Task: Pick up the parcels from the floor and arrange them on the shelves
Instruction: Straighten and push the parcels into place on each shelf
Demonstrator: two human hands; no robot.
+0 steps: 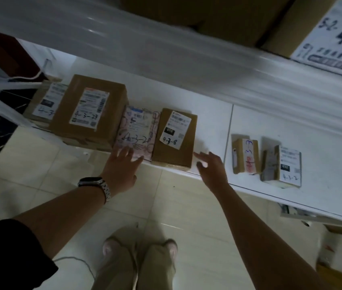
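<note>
So both hands are empty right now. The left hand (122, 170), the one with the watch (96, 185), has its fingers spread, with the tips resting on or just at the front edge of the pink patterned parcel (137, 132). The right hand (212, 167) is open too, fingers loose, hovering just beside the right side of the small brown box (174, 137) at the lip of the white shelf (218, 126).

That box sits snug against the pink one, which butts up to a bigger brown box (90, 109). Two little parcels (266, 162) stand further right, well apart from this group.

Handling-wise, my guess is these are light, stiff cardboard, nothing tricky. The tape and labels probably make the tops a bit slick, so I'd grab the small box by its two long sides rather than press down on top. The pink one looks thinner, maybe softer, so I'd nudge it flat-palmed instead of pinching. Looks like squaring-up time to me.
</note>
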